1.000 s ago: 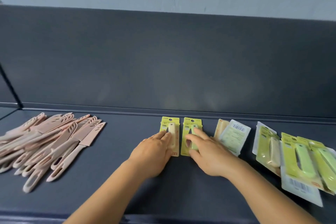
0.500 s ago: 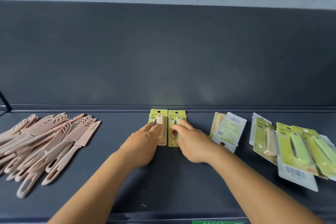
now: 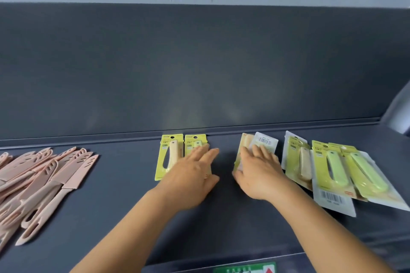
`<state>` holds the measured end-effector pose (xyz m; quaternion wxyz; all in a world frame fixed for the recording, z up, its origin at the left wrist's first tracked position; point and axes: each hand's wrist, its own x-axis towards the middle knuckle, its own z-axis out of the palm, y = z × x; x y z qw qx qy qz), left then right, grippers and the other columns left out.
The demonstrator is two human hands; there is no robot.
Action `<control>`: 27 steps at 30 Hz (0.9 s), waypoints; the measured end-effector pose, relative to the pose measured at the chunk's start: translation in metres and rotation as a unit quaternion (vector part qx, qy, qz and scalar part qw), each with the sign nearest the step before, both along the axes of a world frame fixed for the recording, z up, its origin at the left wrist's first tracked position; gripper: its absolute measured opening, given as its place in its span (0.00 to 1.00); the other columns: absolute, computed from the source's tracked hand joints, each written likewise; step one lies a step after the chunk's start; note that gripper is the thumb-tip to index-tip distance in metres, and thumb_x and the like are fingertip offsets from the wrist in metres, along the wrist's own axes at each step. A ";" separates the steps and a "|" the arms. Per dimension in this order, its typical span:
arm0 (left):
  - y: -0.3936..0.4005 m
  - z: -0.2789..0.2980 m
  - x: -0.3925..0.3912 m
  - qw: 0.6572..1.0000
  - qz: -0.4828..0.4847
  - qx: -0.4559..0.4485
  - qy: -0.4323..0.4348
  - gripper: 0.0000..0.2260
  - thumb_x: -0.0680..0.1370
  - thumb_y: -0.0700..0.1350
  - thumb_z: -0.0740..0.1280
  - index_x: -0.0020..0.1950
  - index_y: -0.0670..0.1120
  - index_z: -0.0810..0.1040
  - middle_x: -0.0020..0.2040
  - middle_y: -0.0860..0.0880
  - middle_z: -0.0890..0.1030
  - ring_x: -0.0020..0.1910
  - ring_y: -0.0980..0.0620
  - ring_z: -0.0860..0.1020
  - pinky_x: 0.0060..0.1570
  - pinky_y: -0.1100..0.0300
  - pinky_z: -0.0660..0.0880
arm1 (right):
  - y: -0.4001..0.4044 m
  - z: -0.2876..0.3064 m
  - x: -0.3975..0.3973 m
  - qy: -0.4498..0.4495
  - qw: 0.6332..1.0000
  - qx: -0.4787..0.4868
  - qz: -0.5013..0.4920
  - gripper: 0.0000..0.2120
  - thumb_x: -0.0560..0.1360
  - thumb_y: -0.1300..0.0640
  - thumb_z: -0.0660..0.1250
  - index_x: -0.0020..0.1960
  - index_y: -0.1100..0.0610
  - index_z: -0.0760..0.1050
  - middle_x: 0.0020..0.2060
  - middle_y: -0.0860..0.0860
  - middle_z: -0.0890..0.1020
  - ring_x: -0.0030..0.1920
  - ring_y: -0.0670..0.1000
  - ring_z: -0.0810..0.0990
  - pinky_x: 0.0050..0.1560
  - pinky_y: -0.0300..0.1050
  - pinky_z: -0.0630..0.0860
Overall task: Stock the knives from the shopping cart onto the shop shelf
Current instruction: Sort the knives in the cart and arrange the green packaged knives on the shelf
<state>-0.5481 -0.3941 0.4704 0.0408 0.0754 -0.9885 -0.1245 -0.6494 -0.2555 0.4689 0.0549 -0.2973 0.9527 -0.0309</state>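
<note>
Two bare hands rest on packaged knives laid out on a dark grey metal shop shelf (image 3: 124,184).

At frame centre, the left hand (image 3: 190,175) lies flat, fingers straight, over the yellow-carded green-handled fruit knife (image 3: 195,143), just beside the yellow-carded beige-handled fruit knife (image 3: 169,157). The right hand (image 3: 258,173), fingers spread and released, presses the face-down white-backed knife pack (image 3: 265,143). At right lies a spread of yellow-green carded knives (image 3: 337,170); at left, a heap of pink sheathed plastic knives (image 3: 42,182).
</note>
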 end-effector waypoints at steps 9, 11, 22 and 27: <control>0.060 -0.021 -0.057 0.998 -0.050 -0.020 -0.035 0.27 0.80 0.59 0.54 0.76 0.49 0.57 0.77 0.49 0.57 0.76 0.49 0.56 0.72 0.51 0.57 | 0.049 0.006 -0.023 -0.042 0.999 -0.009 -0.025 0.26 0.79 0.53 0.56 0.74 0.59 0.56 0.74 0.53 0.57 0.76 0.54 0.51 0.74 0.47 0.53; 0.065 -0.019 -0.065 1.000 -0.018 -0.013 -0.010 0.25 0.80 0.59 0.56 0.71 0.46 0.64 0.72 0.47 0.65 0.71 0.47 0.64 0.68 0.52 0.62 | 0.059 0.009 -0.028 -0.056 0.998 -0.015 -0.026 0.26 0.79 0.53 0.57 0.74 0.59 0.56 0.75 0.53 0.56 0.76 0.53 0.50 0.75 0.46 0.52; 0.089 -0.006 -0.093 0.994 0.101 -0.043 -0.010 0.20 0.78 0.50 0.61 0.66 0.41 0.65 0.61 0.43 0.74 0.62 0.44 0.71 0.53 0.54 0.72 | 0.076 0.007 -0.039 -0.045 0.993 -0.104 -0.021 0.30 0.77 0.48 0.63 0.74 0.56 0.57 0.73 0.49 0.60 0.73 0.51 0.59 0.71 0.44 0.59; 0.083 -0.003 -0.086 0.993 0.115 -0.016 0.000 0.15 0.77 0.42 0.61 0.62 0.41 0.65 0.60 0.41 0.74 0.61 0.42 0.71 0.52 0.55 0.70 | 0.075 0.007 -0.040 -0.066 0.988 -0.139 -0.034 0.26 0.76 0.46 0.64 0.69 0.55 0.61 0.70 0.50 0.65 0.69 0.52 0.65 0.63 0.45 0.66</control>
